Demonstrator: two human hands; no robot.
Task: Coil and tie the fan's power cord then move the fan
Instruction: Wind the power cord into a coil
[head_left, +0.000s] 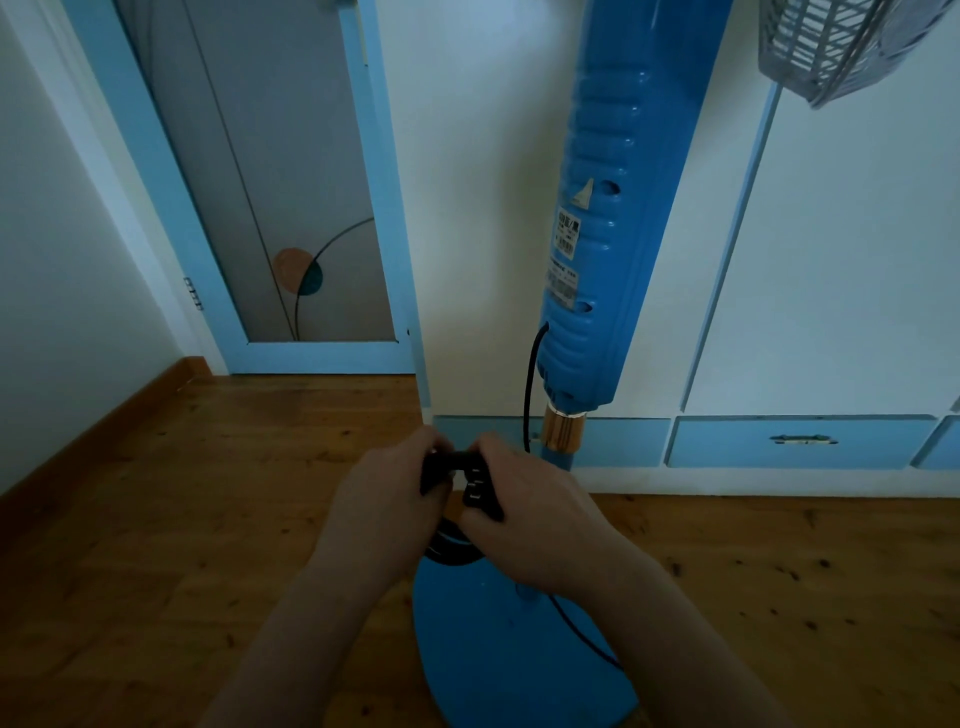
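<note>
Left hand (384, 499) and right hand (524, 525) curl around the bundled black power cord (448, 552) over the blue fan base (509, 665); right apparently pinches the plug (475, 488). Wardrobe drawer (800, 441) behind sits closed.

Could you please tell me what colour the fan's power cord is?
The power cord is black; the head view shows it.

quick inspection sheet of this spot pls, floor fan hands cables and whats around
surface: wooden floor, knotty boards
job's things: blue fan upright on its base; grille at top right
clutter: nothing seen
hands: left hand grips the coiled cord, right hand holds the plug, both above the base
cables: black cord leaves the fan's column and drops to the coil; one strand crosses the base
surroundings: white-and-blue cabinet with drawer behind; blue-framed door at left
</note>
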